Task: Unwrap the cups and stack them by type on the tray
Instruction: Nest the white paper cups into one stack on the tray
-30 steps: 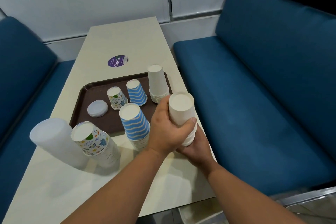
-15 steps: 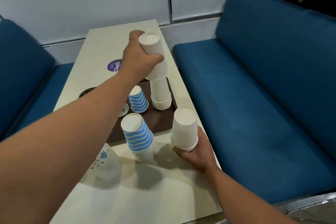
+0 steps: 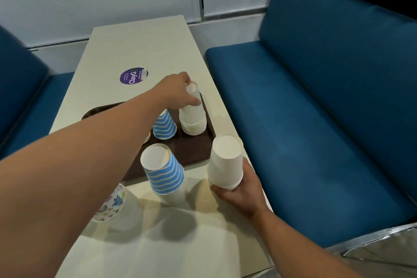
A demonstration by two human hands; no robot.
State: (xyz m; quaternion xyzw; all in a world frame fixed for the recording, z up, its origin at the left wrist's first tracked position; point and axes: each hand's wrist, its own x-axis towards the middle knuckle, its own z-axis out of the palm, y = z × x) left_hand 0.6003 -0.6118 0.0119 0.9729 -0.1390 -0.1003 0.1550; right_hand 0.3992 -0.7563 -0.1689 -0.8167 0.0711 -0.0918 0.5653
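One white cup, lifted clear half a second ago, is now seated on the white stack at the tray's two o'clock corner, my left hand still pinching its top; so that type grows. Remaining white cups stay gripped in my right hand at five o'clock off the tray. I log both stacks mouth-down, long axes near upright.

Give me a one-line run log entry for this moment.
left hand: grips top of white cup stack on tray | right hand: holds second white stack over table | striped stack: untouched
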